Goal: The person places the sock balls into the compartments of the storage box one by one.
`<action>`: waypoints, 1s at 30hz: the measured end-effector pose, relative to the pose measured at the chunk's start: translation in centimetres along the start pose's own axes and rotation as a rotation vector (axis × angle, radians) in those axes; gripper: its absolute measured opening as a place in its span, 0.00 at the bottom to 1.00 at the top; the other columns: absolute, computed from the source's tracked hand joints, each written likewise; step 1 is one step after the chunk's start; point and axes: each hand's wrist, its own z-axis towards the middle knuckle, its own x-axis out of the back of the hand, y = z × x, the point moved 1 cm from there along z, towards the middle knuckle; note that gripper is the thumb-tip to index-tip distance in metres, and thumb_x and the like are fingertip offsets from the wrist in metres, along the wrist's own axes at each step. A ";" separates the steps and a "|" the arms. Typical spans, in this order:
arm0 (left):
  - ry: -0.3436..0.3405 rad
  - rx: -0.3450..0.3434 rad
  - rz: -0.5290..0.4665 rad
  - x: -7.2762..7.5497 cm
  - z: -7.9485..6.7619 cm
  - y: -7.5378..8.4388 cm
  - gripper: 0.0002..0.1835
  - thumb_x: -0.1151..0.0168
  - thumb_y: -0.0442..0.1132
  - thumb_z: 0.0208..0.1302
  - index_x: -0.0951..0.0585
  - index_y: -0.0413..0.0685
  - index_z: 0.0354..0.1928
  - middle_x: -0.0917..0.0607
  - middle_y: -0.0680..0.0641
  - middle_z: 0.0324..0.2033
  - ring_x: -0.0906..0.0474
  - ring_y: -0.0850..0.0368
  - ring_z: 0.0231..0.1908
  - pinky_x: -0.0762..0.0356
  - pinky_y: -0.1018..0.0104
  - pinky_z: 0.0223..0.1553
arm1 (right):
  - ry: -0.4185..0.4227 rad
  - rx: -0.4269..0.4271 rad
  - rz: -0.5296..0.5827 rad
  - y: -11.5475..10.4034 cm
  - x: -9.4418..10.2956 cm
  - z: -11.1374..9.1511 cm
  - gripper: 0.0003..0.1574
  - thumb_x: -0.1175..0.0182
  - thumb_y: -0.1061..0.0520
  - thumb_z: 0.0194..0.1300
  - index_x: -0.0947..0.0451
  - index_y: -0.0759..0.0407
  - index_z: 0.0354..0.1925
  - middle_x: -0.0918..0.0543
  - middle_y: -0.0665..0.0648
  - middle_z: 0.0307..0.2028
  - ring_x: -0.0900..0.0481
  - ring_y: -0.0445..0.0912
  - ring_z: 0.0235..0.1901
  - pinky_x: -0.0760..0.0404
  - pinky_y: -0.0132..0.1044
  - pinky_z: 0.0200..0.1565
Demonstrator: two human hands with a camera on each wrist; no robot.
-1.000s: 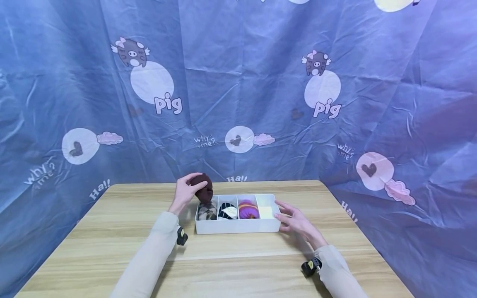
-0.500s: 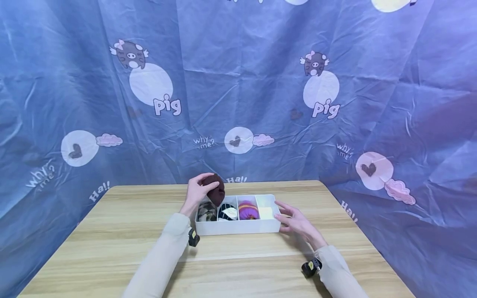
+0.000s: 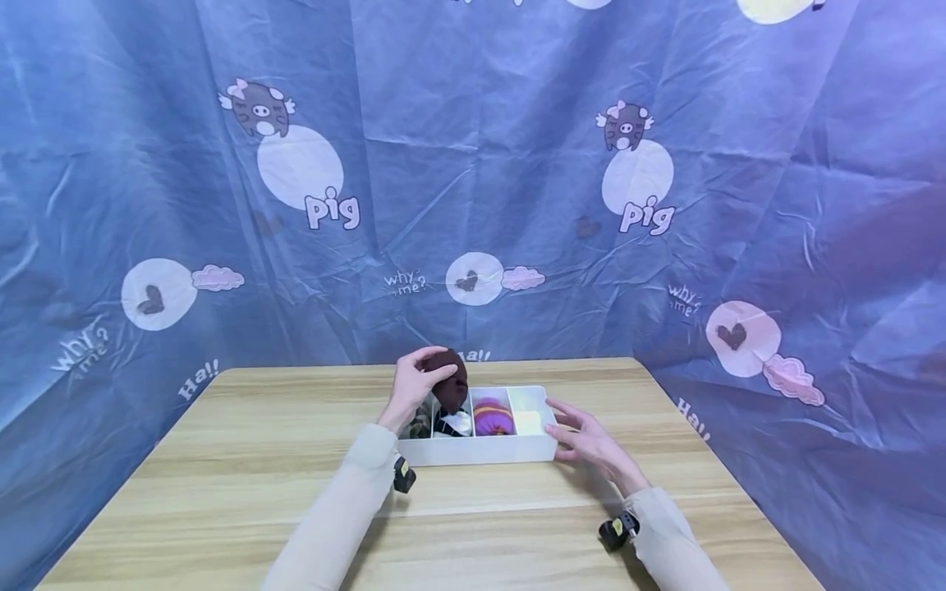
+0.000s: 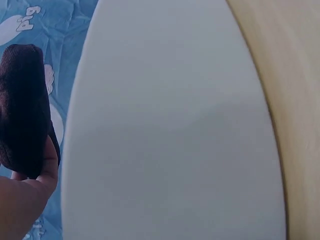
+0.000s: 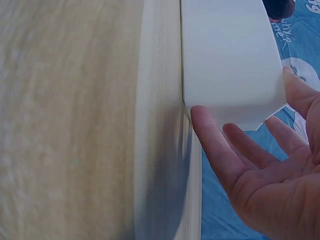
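My left hand (image 3: 409,387) pinches a dark brown rolled-up sock (image 3: 452,387) between thumb and fingers, above the second compartment of a white divided box (image 3: 480,449). In the left wrist view the knitted sock (image 4: 22,105) stands upright in the fingers, beside the box's long wall. Below it, a black-and-white sock (image 3: 456,423) lies in that compartment, partly covered from sight. The camouflage sock (image 3: 420,422) in the first compartment is half hidden by my left hand. My right hand (image 3: 585,435) touches the box's right end with spread, fairly straight fingers.
A purple sock with orange bands (image 3: 492,417) fills the third compartment. The fourth compartment (image 3: 528,400), at the right, shows its bare walls and a pale floor. Around the box spreads a wooden table (image 3: 517,525), with a blue printed curtain (image 3: 532,328) behind.
The left hand has carried the dark brown sock rightward, from above the first compartment to above the second, and slightly lower. My right hand and the box have stayed in place.
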 end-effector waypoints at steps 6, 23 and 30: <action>-0.031 0.009 -0.002 -1.7 -0.4 0.0 0.20 0.24 0.35 0.50 0.14 0.45 0.48 0.14 0.41 0.45 0.20 0.54 0.43 0.22 0.68 0.43 | 0.000 -0.003 0.001 -0.4 0.2 -0.2 0.44 0.40 0.55 0.70 0.49 0.58 0.76 0.43 0.78 0.69 0.19 0.51 0.49 0.16 0.47 0.49; -0.097 0.031 -0.046 -6.8 -2.1 -0.9 0.20 0.25 0.35 0.50 0.16 0.43 0.47 0.15 0.42 0.45 0.21 0.58 0.42 0.21 0.67 0.44 | -0.001 -0.003 0.001 0.0 -0.1 -0.1 0.44 0.40 0.55 0.69 0.48 0.59 0.76 0.43 0.79 0.69 0.19 0.53 0.49 0.16 0.48 0.49; -0.077 0.036 -0.045 -8.5 -2.8 0.0 0.19 0.26 0.33 0.51 0.16 0.42 0.47 0.15 0.40 0.46 0.20 0.52 0.44 0.22 0.66 0.46 | 0.008 -0.005 0.003 0.0 0.0 -0.1 0.43 0.40 0.55 0.69 0.46 0.57 0.75 0.42 0.77 0.69 0.19 0.51 0.48 0.16 0.48 0.48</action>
